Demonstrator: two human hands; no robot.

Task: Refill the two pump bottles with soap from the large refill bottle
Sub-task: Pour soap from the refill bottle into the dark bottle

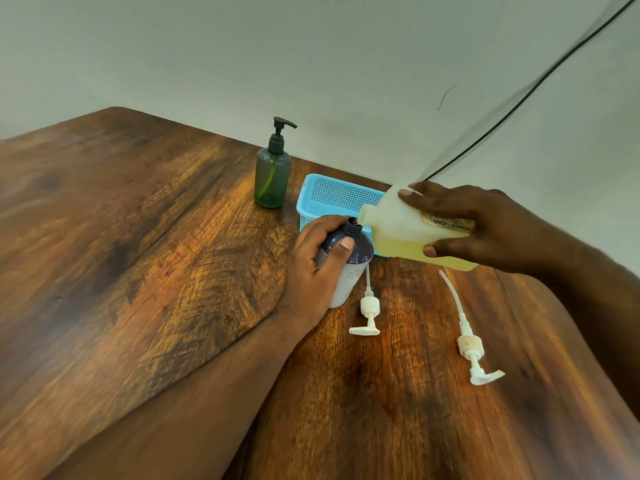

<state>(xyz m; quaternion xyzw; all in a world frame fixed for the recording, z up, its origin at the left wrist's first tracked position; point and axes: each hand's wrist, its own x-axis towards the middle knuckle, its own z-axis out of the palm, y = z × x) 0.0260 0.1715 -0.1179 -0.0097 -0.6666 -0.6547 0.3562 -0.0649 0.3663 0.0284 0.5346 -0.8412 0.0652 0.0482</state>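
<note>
My left hand (317, 268) grips a pump bottle (358, 249) with a dark top and a pale lower body; it stands on the wooden table (138, 254) with its neck open. My right hand (485, 226) holds the large translucent refill bottle (391, 225) tipped on its side, with yellow soap in its lower half. Its spout sits right at the open neck. A green pump bottle (272, 176) with a black pump stands behind, to the left. Two white pump heads with tubes lie on the table, one (369, 308) beside the gripped bottle, the other (469, 344) further right.
A light blue perforated basket (332, 195) sits behind the bottles, near the pale wall. A thin black cable (519, 102) runs diagonally from the upper right down behind the refill bottle. The table's far edge meets the wall.
</note>
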